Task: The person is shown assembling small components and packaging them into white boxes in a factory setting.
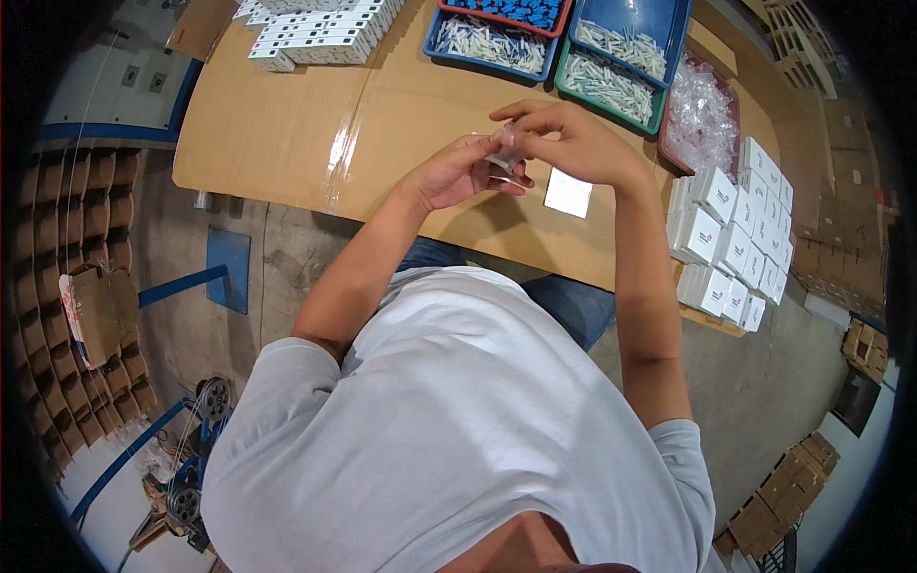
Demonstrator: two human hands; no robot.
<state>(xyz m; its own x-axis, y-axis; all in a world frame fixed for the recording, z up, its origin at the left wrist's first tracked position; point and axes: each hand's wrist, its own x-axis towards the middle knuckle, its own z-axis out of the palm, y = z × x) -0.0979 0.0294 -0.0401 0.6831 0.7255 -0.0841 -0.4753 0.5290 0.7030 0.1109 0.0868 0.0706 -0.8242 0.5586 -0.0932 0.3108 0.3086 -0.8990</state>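
Note:
Above the table's near edge, my two hands meet around a small clear plastic piece (503, 160). My left hand (457, 174) grips it from the left, with the fingers curled beneath it. From the right, my right hand (571, 141) pinches its upper part, thumb and fingertips close to the left thumb. Fingers cover much of the piece, so its full shape is hard to make out. Just below my right hand, a flat white box (567, 193) lies on the cardboard-covered table (277, 134).
Blue bins (544, 72) and a green bin (653, 124) hold small white tubes; a red bin (516, 29) holds blue parts. Clear plastic pieces (702, 110) fill another red bin. White boxes (731, 239) are stacked at right, more cartons (325, 38) at far left.

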